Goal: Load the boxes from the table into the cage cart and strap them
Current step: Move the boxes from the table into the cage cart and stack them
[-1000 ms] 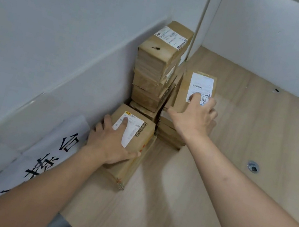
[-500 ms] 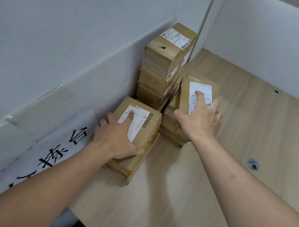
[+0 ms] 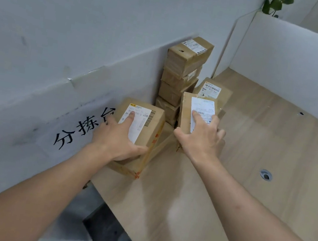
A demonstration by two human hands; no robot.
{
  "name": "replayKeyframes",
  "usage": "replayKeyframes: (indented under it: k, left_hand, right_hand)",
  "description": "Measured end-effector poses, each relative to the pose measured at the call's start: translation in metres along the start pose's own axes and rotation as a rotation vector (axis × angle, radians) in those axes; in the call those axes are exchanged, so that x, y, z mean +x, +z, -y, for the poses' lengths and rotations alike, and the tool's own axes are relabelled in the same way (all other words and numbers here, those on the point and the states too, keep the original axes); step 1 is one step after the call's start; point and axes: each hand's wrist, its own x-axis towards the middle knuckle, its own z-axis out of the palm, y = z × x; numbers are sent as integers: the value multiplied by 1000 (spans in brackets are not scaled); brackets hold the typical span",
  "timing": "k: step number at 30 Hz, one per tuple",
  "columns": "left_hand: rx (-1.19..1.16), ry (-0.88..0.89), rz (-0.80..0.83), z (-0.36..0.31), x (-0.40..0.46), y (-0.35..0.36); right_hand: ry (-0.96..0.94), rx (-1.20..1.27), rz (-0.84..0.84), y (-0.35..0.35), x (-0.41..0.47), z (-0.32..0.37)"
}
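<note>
On table (image 3: 232, 153), stacked boxes (image 3: 183, 69)

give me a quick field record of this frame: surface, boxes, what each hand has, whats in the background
surface: wooden table with white partition walls
left hand: grips the box with the yellow-edged label, thumb on its right side
right hand: grips the box with the white label, index finger on the label
stack: tall stack of boxes against the left wall
behind: another labelled box past the right hand's box
wall sign: black printed characters
background: green plant above the partition
</note>
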Motion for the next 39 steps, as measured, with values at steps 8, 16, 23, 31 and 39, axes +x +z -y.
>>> replayKeyframes:
  k: [8, 16, 23, 31, 39]
  left_hand:
    - [-59, -195, -52, 20, -113, 13]
    - [-107, -332, -72, 39, -200, 27]
    - [-134, -380, -83, 60, -237, 34]
    - [-156, -395, -42, 98, -269, 49]
    - [-178, -396, 34, 126, -314, 73]
  right_hand:
    - [-184, -12, 60, -13, -84, -5]
    - [-358, -28, 107, -20, -154, 3]
    - [-437, -70, 103, -22, -191, 15]
    - [-449, -104, 138, -1, -242, 31]
    - [-490, -144, 162, 10, -296, 35]
